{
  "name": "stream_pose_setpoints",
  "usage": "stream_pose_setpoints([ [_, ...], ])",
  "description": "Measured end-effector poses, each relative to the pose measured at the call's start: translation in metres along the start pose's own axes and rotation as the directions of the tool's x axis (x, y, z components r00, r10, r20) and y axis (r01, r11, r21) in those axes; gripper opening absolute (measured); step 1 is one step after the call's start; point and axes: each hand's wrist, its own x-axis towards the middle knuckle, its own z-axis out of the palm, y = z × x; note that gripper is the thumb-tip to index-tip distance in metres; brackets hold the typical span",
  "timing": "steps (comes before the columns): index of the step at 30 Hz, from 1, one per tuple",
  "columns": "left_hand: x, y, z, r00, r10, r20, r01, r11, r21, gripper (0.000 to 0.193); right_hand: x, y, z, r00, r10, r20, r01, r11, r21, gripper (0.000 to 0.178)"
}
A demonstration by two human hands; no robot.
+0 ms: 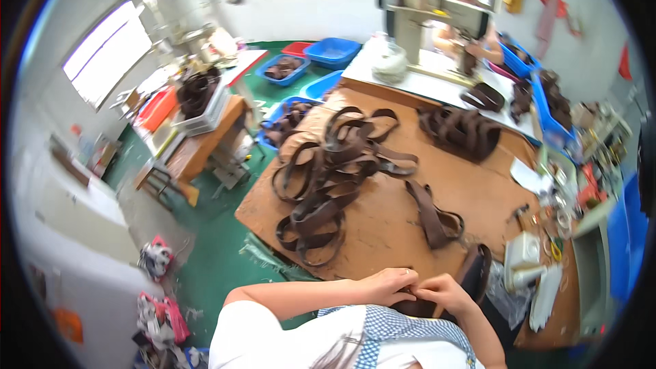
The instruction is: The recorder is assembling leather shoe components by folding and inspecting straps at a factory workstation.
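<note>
My left hand (393, 285) and my right hand (443, 293) meet close to my body at the table's near edge. Fingers of both are closed in a pinch on a dark brown strap (415, 308), which shows just beneath them; their fingertips partly cover it. A brown band (476, 270) curves up beside my right wrist; whether it is the same piece I cannot tell. Just beyond my hands lies a folded brown strap loop (436, 217). A tangled heap of brown strap loops (335, 164) covers the table's left part, and a neater bundle (461, 133) sits at the far right.
The brown worktable (383, 232) fills the middle. On its right are scissors (555, 251), a white machine part (523, 253) and a plastic bag (509, 301). Past its far edge, a person works at a sewing machine (410, 34). Blue bins (333, 50) stand on the green floor.
</note>
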Motion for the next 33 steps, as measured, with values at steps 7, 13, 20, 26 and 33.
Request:
stream_pose_setpoints([
  [7,-0.008,0.008,-0.019,0.994,-0.109,-0.006,0.109,0.994,-0.018,0.025,-0.006,-0.003,-0.008,1.000,-0.012,0.012,0.013,0.999,-0.033,0.019],
  [13,0.001,0.007,-0.007,0.999,-0.035,-0.001,0.035,0.994,0.103,0.024,0.002,0.002,0.004,0.996,-0.079,0.031,0.077,0.995,0.062,0.019],
  [20,-0.004,0.011,-0.015,0.978,-0.183,-0.101,0.193,0.975,0.106,0.025,0.005,0.001,-0.009,0.989,-0.144,-0.040,0.140,0.985,-0.104,0.021],
  [26,0.001,0.016,-0.019,0.986,-0.141,-0.085,0.148,0.985,0.087,0.027,0.005,0.007,-0.006,0.975,-0.223,-0.007,0.221,0.970,-0.106,0.019],
  [33,0.006,0.003,-0.001,0.995,0.017,-0.098,0.001,0.983,0.184,0.026,0.007,0.007,0.003,0.985,-0.172,-0.006,0.171,0.982,-0.078,0.017],
])
